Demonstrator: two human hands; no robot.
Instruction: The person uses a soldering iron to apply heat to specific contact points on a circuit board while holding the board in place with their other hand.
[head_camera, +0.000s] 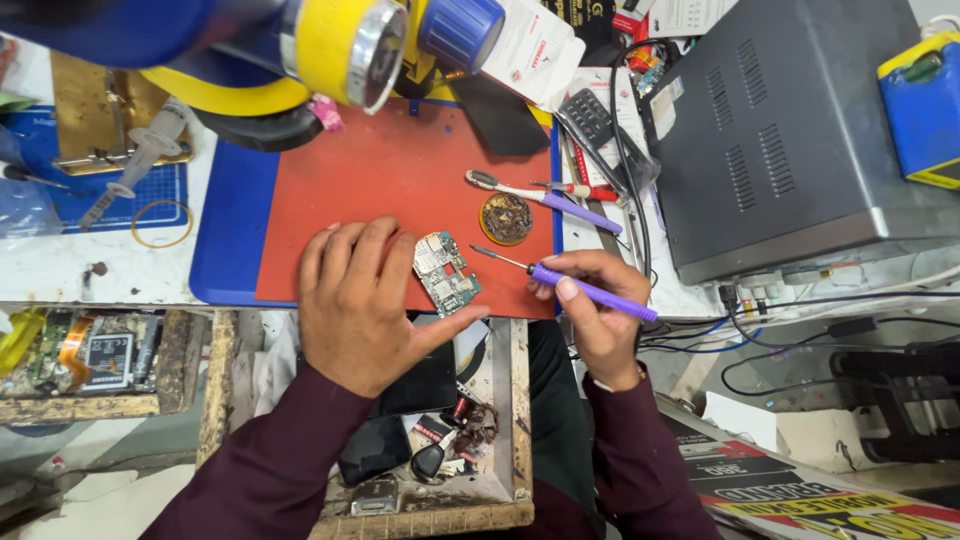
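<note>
Circuit board work on the red mat

Left hand (355, 305) pins the small green circuit board (446, 272); right hand (597, 318) grips a purple soldering iron (580, 287), toothbrush (545, 201) lying just beyond.

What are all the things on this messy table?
Red mat: one, red, middle of bench.
Circuit board: one, green, on the mat under the fingers.
Soldering iron: one, purple handle, held.
Toothbrush: one, white and purple, on the mat.
Round tin: one, brownish, by the toothbrush.
Metal box: one, grey, right side.
Syringe: one, clear, left.
Left hand: pressing the board.
Right hand: gripping the iron.
</note>
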